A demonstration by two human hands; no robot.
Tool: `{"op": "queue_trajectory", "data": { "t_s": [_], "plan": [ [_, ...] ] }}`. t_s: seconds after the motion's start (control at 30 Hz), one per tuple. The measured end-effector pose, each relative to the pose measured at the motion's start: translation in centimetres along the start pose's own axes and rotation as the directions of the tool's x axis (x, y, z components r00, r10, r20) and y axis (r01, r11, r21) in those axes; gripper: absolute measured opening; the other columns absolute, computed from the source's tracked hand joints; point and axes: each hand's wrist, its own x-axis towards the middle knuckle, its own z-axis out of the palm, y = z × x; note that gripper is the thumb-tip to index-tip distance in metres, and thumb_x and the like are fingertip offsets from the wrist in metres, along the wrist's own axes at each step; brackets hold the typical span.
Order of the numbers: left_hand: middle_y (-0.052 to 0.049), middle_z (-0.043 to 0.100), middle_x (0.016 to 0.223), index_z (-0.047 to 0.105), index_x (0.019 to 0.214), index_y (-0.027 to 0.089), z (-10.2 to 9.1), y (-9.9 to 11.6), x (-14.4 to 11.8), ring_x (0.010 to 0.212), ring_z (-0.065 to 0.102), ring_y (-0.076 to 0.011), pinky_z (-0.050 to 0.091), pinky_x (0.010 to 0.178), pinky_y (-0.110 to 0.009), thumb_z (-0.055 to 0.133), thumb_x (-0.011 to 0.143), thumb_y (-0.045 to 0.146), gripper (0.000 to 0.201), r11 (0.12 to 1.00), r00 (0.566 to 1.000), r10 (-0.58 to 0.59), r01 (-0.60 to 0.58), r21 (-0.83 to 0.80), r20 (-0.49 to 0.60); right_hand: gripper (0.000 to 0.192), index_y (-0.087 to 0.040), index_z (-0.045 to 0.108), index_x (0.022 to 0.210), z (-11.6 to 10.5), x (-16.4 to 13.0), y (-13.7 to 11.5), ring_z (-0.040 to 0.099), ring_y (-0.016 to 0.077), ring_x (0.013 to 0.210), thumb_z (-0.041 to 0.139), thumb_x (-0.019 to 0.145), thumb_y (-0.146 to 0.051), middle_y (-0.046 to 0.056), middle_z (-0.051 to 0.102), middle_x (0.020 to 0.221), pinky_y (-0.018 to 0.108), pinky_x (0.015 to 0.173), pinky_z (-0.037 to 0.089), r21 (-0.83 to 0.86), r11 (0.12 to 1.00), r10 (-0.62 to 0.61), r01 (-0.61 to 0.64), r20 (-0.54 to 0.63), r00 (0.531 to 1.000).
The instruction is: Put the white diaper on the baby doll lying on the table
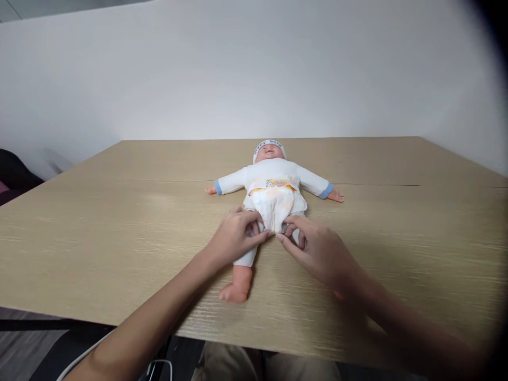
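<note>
Pinching the lower edge of the nappy (273, 207), the left hand (234, 237) and right hand (317, 248) had their fingers closed on it between the doll's (273, 174) legs. It lay face-up mid-counter (119, 222). The fit was seemingly being adjusted; an even tug from both sides looked needed next.

Wood table (119, 222), white wall (238, 69), white cable (159, 365) below.

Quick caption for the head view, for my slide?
Both hands, left hand and right hand, pinch the lower edge of the diaper on a doll lying face-up on a wooden table.
</note>
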Motion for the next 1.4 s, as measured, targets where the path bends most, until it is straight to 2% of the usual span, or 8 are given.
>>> {"op": "queue_trajectory", "data": {
  "t_s": [0.17, 0.43, 0.63, 0.83, 0.97, 1.13, 1.3, 1.4],
  "plan": [
    [-0.001, 0.073, 0.085, 0.067, 0.086, 0.024, 0.3, -0.5, -0.1, 0.089, 0.058, -0.0238, 0.043, 0.090, -0.041, 0.075, 0.103, 0.035, 0.022, 0.995, 0.997, 0.075, -0.074, 0.074, -0.013, 0.009, -0.025, 0.069, 0.107, 0.3, -0.2, 0.1, 0.060, 0.0169, 0.066, 0.069, 0.105, -0.034, 0.001, 0.075, 0.102, 0.035, 0.068, 0.043, 0.004, 1.000, -0.015, 0.015, -0.018, 1.000],
    [-0.010, 0.068, 0.130, 0.072, 0.101, 0.022, 0.7, -1.0, -0.5, 0.119, 0.065, -0.0267, 0.052, 0.104, -0.044, 0.070, 0.105, 0.034, 0.013, 0.988, 0.985, 0.153, -0.151, 0.030, -0.084, 0.014, -0.024, 0.068, 0.115, 0.5, -0.6, -0.5, 0.060, 0.0154, 0.067, 0.070, 0.104, -0.031, 0.004, 0.074, 0.121, 0.034, 0.068, 0.045, 0.045, 0.999, -0.008, 0.011, -0.059, 0.998],
    [-0.011, 0.070, 0.131, 0.071, 0.102, 0.022, 0.5, -0.9, -0.4, 0.122, 0.066, -0.0284, 0.051, 0.108, -0.046, 0.069, 0.106, 0.033, 0.012, 0.986, 0.984, 0.165, -0.163, 0.028, -0.069, 0.018, -0.023, 0.066, 0.119, 1.0, -0.7, -0.5, 0.064, 0.0202, 0.077, 0.069, 0.104, -0.030, 0.005, 0.075, 0.117, 0.035, 0.073, 0.048, 0.031, 0.999, -0.040, 0.043, -0.085, 0.996],
    [-0.008, 0.074, 0.124, 0.071, 0.103, 0.022, 0.2, -0.9, -0.4, 0.113, 0.064, -0.0265, 0.047, 0.103, -0.043, 0.067, 0.107, 0.031, 0.011, 0.981, 0.981, 0.191, -0.190, 0.030, -0.039, 0.016, -0.023, 0.067, 0.120, 1.3, -0.8, -0.5, 0.067, 0.0208, 0.082, 0.068, 0.105, -0.030, 0.008, 0.073, 0.132, 0.034, 0.073, 0.048, 0.029, 0.998, -0.055, 0.059, -0.119, 0.991],
    [-0.005, 0.075, 0.109, 0.069, 0.096, 0.022, 0.1, -0.9, -0.2, 0.097, 0.058, -0.0234, 0.044, 0.094, -0.041, 0.066, 0.106, 0.031, 0.014, 0.981, 0.981, 0.191, -0.191, 0.024, -0.018, 0.015, -0.022, 0.067, 0.117, 1.0, -0.8, -0.5, 0.062, 0.0192, 0.073, 0.067, 0.104, -0.031, 0.006, 0.076, 0.110, 0.033, 0.069, 0.044, 0.055, 0.997, -0.047, 0.053, -0.111, 0.993],
    [-0.002, 0.073, 0.093, 0.065, 0.093, 0.023, 0.3, -1.1, 0.0, 0.091, 0.054, -0.0223, 0.042, 0.090, -0.039, 0.071, 0.103, 0.032, 0.014, 0.987, 0.987, 0.154, -0.156, -0.043, -0.042, 0.018, -0.023, 0.067, 0.109, 0.9, -0.4, -0.5, 0.059, 0.0185, 0.063, 0.070, 0.101, -0.039, -0.001, 0.066, 0.078, 0.032, 0.062, 0.038, 0.062, 0.997, 0.046, -0.041, -0.094, 0.994],
    [0.000, 0.062, 0.092, 0.060, 0.099, 0.023, 0.4, -1.4, -0.2, 0.086, 0.052, -0.0190, 0.041, 0.079, -0.034, 0.082, 0.094, 0.037, 0.026, 0.985, 0.996, 0.027, -0.041, -0.166, -0.090, 0.024, -0.026, 0.062, 0.106, 1.0, 0.2, -0.2, 0.056, 0.0181, 0.054, 0.072, 0.097, -0.046, -0.008, 0.054, 0.061, 0.031, 0.059, 0.038, 0.155, 0.968, 0.208, -0.198, -0.056, 0.977],
    [0.001, 0.058, 0.095, 0.053, 0.105, 0.024, 0.5, -1.5, -0.1, 0.081, 0.050, -0.0159, 0.042, 0.074, -0.033, 0.084, 0.094, 0.041, 0.036, 0.943, 0.993, -0.055, 0.018, -0.332, -0.102, 0.031, -0.027, 0.059, 0.112, 0.8, 0.4, 0.1, 0.056, 0.0175, 0.053, 0.075, 0.095, -0.048, -0.007, 0.063, 0.066, 0.031, 0.059, 0.040, 0.234, 0.939, 0.275, -0.252, -0.067, 0.959]
  ]
}}
